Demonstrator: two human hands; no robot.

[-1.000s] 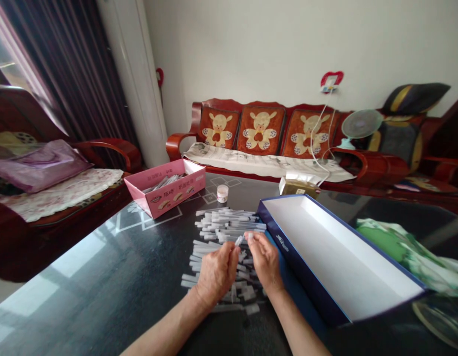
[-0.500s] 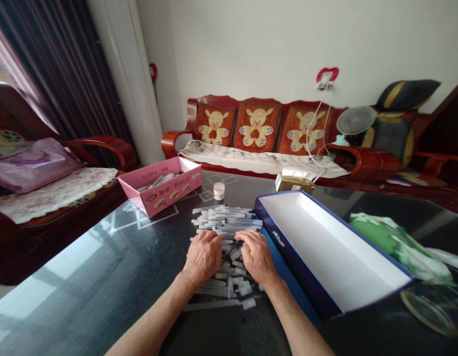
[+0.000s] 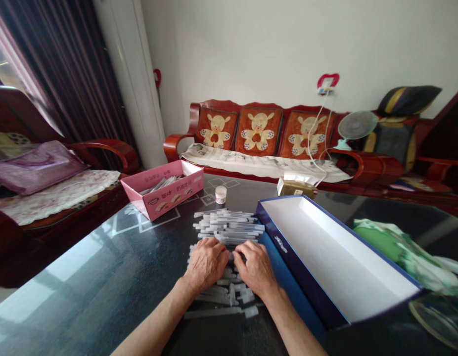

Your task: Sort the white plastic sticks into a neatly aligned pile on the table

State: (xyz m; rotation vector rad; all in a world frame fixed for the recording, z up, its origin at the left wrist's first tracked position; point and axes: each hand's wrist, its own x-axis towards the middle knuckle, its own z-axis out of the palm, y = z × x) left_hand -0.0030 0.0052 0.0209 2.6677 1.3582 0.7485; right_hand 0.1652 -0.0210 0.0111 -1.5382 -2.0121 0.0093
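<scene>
Broadly, a dark glossy table [image 3: 84, 291] under everything, with the blue box [image 3: 343, 252] set aslant on top. Well left of the blue box, past the far end, the pink box [image 3: 158, 205], with slim pale pieces inside. Close along the left wall of the blue box, a flat blue panel [image 3: 284, 282]. Left of that panel, both hands: right hand [image 3: 256, 267] nearer to the blue box, left hand [image 3: 207, 262] farther out. Fingers [image 3: 214, 245] curled downward and bunched, thumbs turned inward, fingertips of the two sides almost meeting. Beyond both hands, left of the far corner of the blue box, a small white tub [image 3: 220, 195].

Just left of the blue box, a spread of pens [image 3: 229, 222], directly past the fingers on the far side. Long axis sideways, right-hand ends pointing at the blue box's left wall. Roughly equal nearness for both hands, right hand closer to the ends beside the blue box. More pens partly beneath the left hand. Between the wrists, left of the blue box and nearer to the body than the fingertips, probably loose caps [image 3: 251, 311]. Smallest, a pale bit [image 3: 231, 257] between the fingertips; cannot tell whether pinched, with the backs of both hands hiding the pads.
</scene>
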